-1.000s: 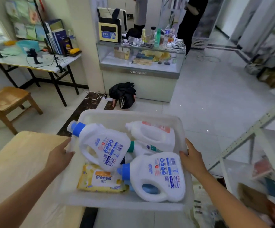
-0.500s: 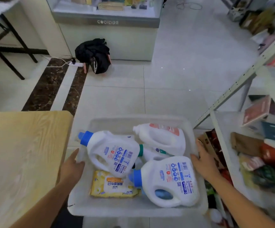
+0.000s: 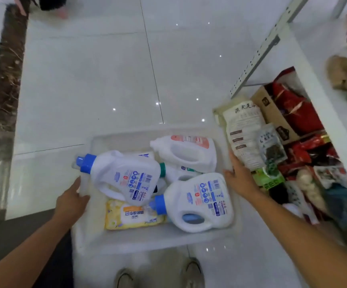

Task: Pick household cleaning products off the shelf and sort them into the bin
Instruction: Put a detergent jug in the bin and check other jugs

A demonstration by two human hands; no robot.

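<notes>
bin (image 3: pixel 153 242) is seen low over the white floor (image 3: pixel 85 80), just beside the shelf (image 3: pixel 322 96). three white jugs are laid inside: the blue-capped left jug (image 3: pixel 127 175), the blue-capped right jug (image 3: pixel 201 202) and the back jug (image 3: pixel 189 152). a yellow wipes pack (image 3: pixel 133 215) is lodged at the front. the left rim is gripped by the left hand (image 3: pixel 70 201), the right rim by the right hand (image 3: pixel 239 179).

Bin (image 3: pixel 127 244): translucent white plastic, rectangular, open-topped. Contents, all lying flat: left blue-capped jug (image 3: pixel 127 175), white, propped over the others; right blue-capped jug (image 3: pixel 201 200), white, near right corner; orange-labelled jug (image 3: pixel 187 152), white, far right; teal-capped bottle (image 3: pixel 176 171), mostly hidden between them; yellow wipes pack (image 3: pixel 133 215), near left.
</notes>
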